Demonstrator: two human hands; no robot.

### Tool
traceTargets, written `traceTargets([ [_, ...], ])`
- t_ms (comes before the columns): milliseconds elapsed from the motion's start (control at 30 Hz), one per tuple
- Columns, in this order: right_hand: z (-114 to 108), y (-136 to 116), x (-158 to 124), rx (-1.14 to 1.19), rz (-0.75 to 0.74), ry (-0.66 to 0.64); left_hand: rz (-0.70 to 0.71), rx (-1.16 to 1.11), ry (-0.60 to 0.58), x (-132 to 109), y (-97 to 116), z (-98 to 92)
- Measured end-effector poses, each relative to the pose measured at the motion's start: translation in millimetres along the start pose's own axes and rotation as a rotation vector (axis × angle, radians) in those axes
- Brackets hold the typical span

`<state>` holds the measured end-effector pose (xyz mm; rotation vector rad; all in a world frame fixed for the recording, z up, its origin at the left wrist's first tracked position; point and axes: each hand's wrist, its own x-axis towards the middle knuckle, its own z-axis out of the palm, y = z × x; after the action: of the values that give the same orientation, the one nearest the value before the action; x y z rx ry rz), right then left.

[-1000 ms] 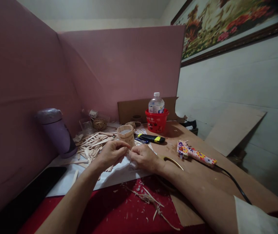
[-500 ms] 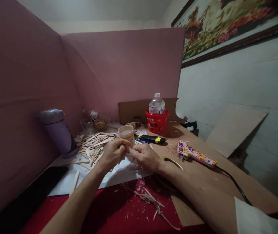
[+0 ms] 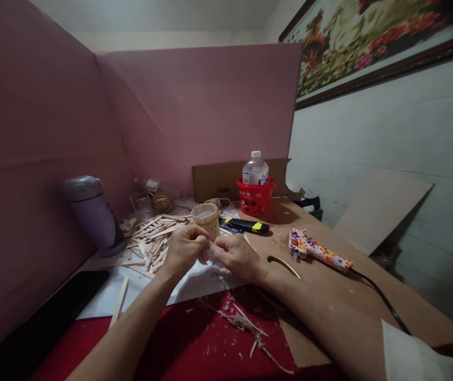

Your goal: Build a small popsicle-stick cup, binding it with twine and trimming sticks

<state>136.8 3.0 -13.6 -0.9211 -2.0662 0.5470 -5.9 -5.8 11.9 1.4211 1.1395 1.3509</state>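
My left hand point(image 3: 188, 247) and my right hand point(image 3: 237, 256) meet in the middle of the view, fingertips pinched close together. Whatever lies between the fingertips is too small and too covered to make out. Just behind them stands a small round cup point(image 3: 206, 216) faced with wooden sticks, its lower part hidden by my hands. A heap of wooden craft sticks point(image 3: 153, 238) lies to the left of my left hand. Beside my right wrist, the golden handle of a pair of scissors point(image 3: 284, 264) shows, partly under my forearm.
A black and yellow utility knife point(image 3: 250, 226) lies behind my right hand. Further right is a flowered glue gun point(image 3: 317, 251) with a cord. A red bucket point(image 3: 255, 198) holds a plastic bottle point(image 3: 255, 170). At left stands a purple tumbler point(image 3: 95, 217); twine scraps point(image 3: 246, 323) lie in front.
My left hand has shifted slightly, its fingers lifting a little apart from the right fingertips. My right hand stays almost in place. The cup and the other things have not moved.
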Motion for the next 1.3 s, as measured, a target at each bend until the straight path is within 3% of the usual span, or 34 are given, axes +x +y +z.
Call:
traceTargets([
  [333,0.9,7.7,4.1,0.003,0.034,0.024,-0.068,-0.169,-0.121,-0.8,2.4,-5.7],
  [733,1.7,4.1,2.6,0.008,0.048,0.022,-0.087,-0.231,-0.08,1.5,-2.4,-5.2],
  [967,-2.2,1.8,1.6,-0.008,0.035,0.035,-0.103,-0.266,-0.125,1.3,-0.9,-7.7],
  [1300,-0.8,-2.6,-0.2,-0.054,0.02,0.029,-0.085,-0.23,-0.059,0.5,-0.4,-4.0],
])
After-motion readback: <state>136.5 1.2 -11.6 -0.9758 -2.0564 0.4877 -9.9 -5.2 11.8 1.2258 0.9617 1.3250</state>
